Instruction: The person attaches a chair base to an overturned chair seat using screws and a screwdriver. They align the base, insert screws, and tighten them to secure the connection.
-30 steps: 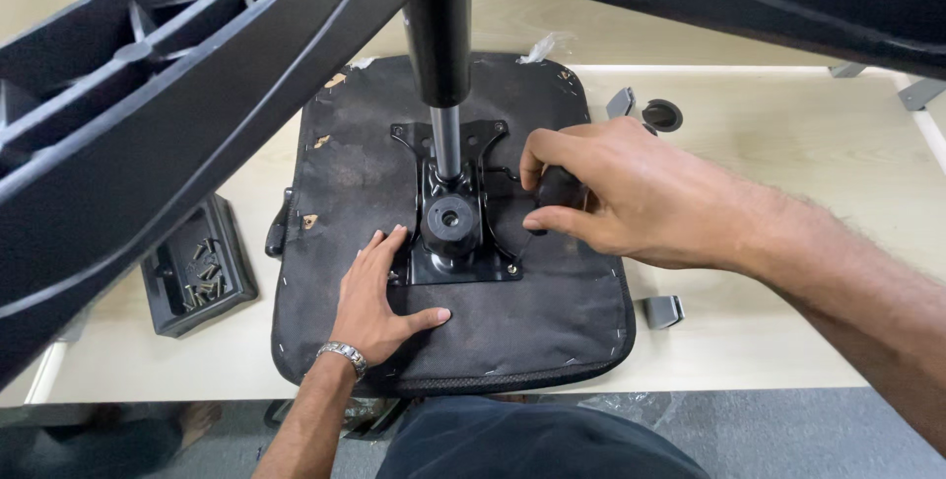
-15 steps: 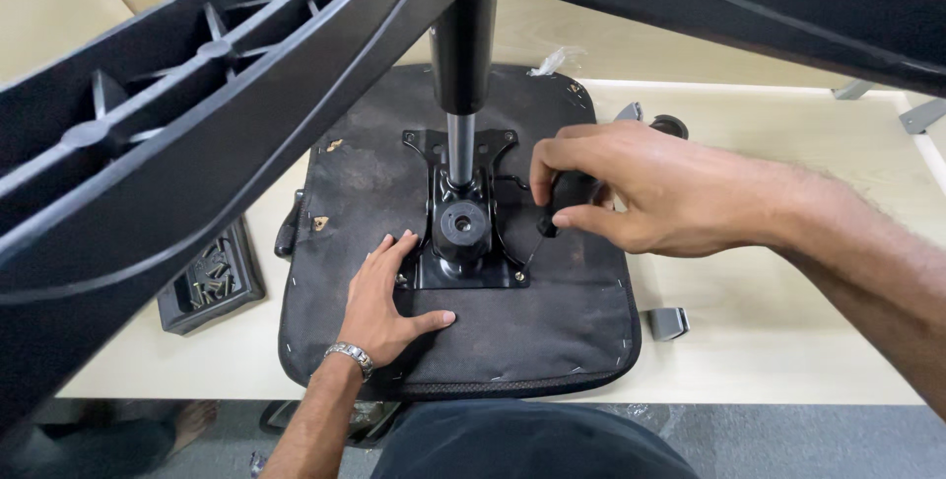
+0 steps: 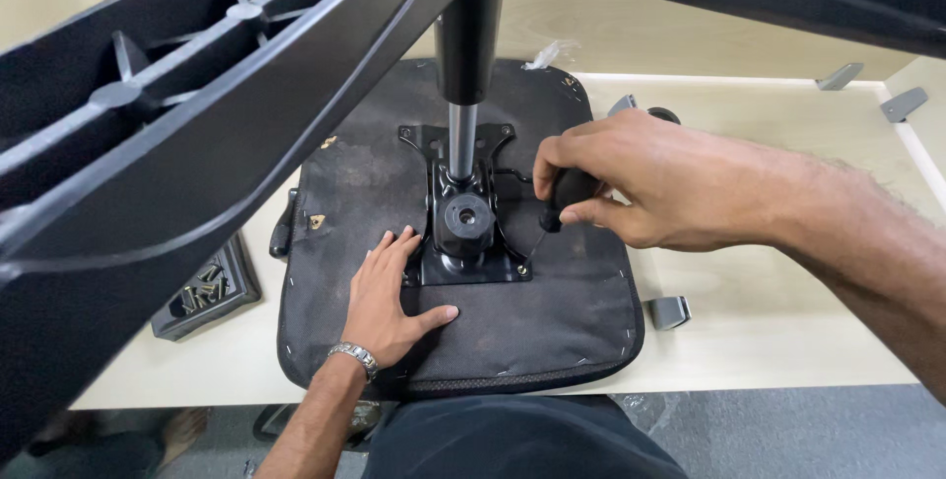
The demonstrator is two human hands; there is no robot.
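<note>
Pale wood-grain worktop (image 3: 788, 341), smooth and matt, with grey carpet visible below its near edge; I list what sits on it, largest first.

Chair base (image 3: 197, 114): black moulded plastic, ribbed underside, its arms sweeping across the top of my view, joined to a black column with a polished steel rod (image 3: 461, 144) running down to the seat.

Seat cushion (image 3: 552, 321): upside down on the worktop, squarish with rounded corners, covered in dusty black fabric stapled along the edge.

Mounting plate (image 3: 471, 242): black pressed steel, bolted at the centre of the seat underside, with a round socket where the rod enters.

Parts tray (image 3: 212, 292): small black square tray at the left of the seat, holding brass-coloured screws.

Grey brackets (image 3: 668, 311): small bent metal pieces, one just beside the seat's right edge, others well apart at the far right.

Right hand (image 3: 631, 183): fingers clenched around the black handle of a screwdriver (image 3: 564, 193), whose thin shaft slants down to the plate's near-right corner.

Left hand (image 3: 389, 307): fingers spread flat and released, pressing on the fabric just beside the plate; a metal bracelet at the wrist.
</note>
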